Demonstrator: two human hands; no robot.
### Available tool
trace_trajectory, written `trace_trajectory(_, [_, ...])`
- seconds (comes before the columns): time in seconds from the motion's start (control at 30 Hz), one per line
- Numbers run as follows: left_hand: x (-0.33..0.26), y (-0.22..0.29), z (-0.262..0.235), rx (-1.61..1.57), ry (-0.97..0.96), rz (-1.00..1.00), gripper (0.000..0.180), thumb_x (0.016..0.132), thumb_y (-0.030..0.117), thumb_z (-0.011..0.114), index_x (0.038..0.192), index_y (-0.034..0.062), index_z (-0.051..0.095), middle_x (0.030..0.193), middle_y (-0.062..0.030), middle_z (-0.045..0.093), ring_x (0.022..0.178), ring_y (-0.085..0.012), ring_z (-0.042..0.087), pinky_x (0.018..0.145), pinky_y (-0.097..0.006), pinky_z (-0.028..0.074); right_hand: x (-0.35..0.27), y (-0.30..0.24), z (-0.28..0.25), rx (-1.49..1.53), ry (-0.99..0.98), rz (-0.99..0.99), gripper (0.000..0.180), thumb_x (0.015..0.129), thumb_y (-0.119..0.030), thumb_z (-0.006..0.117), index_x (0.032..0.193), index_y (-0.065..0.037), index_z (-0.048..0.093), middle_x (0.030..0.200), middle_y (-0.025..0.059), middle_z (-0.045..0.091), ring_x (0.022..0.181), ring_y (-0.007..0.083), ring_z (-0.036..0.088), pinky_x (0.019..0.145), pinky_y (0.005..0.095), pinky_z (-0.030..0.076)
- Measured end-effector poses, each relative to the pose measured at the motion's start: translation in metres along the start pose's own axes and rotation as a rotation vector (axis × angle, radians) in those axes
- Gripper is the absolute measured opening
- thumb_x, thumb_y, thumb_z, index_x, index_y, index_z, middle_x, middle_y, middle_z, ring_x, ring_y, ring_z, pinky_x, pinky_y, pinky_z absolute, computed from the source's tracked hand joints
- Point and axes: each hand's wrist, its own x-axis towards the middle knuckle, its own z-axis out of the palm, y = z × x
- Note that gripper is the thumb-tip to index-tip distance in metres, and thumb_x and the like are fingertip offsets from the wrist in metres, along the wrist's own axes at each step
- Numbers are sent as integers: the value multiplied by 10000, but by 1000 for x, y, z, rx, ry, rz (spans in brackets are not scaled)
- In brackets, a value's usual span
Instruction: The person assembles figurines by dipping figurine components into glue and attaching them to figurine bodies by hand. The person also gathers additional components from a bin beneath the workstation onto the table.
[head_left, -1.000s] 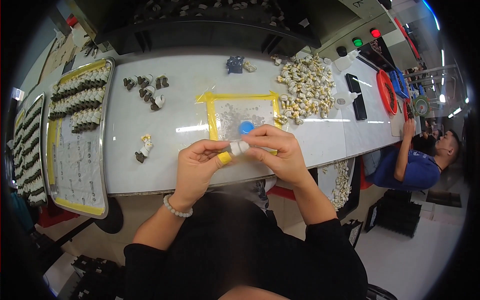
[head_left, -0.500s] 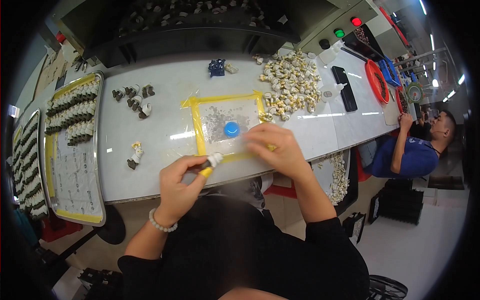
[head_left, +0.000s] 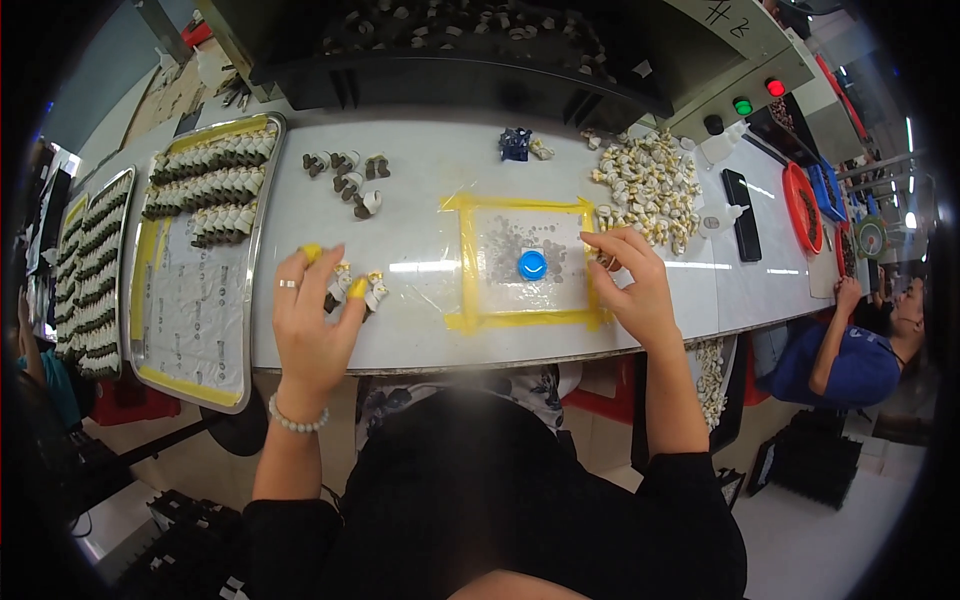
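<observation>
Yellow finger cots cap your left hand, which now rests on the white bench at a pair of small cream-and-dark parts. Half a second ago that hand held a part near the bench's front edge, and a second ago both hands met over it in front of the yellow-taped square. So the part has gone from joint handling to being set down at the left, beside the others. Your left fingers are spread loosely over the parts, touching them; whether they pinch one I cannot tell.

Your right hand has moved to the right edge of the taped square, fingertips drawn together just beside the heap of cream parts. Anything between them is too small to make out. The blue cap sits inside the square, untouched.

Left of you, the metal tray holds rows of finished parts; its far rows bend into the lens rim. A co-worker's sleeve shows at the right, cut off.
</observation>
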Motion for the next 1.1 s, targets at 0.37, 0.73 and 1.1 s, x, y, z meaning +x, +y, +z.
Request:
trace_trajectory(0.37, [61,-15,32,152,-314,-36,240,724,3,614,956,-50,582,968,-179,558,932,-334,531,820,-396,446,-14,24,6,21,-71,47,285,746,-80,725,1009,-9,645,859,55,573,760,136,557,678,248,461])
trace_trajectory(0.73, [14,41,35,-1267,-458,-509,319,799,-57,575,1117,-43,565,1001,-44,603,868,-88,568,744,-226,469,-14,25,-4,-146,-119,-174,290,758,-27,665,1048,-36,648,985,100,591,862,213,594,733,294,494])
trace_trajectory(1.1, [-16,58,76,-1471,-364,-676,288,870,9,593,1144,-45,525,975,-91,611,853,-124,601,725,-250,514,11,-13,12,-119,-154,-153,231,750,-19,659,981,-20,658,891,93,605,767,219,608,666,294,501])
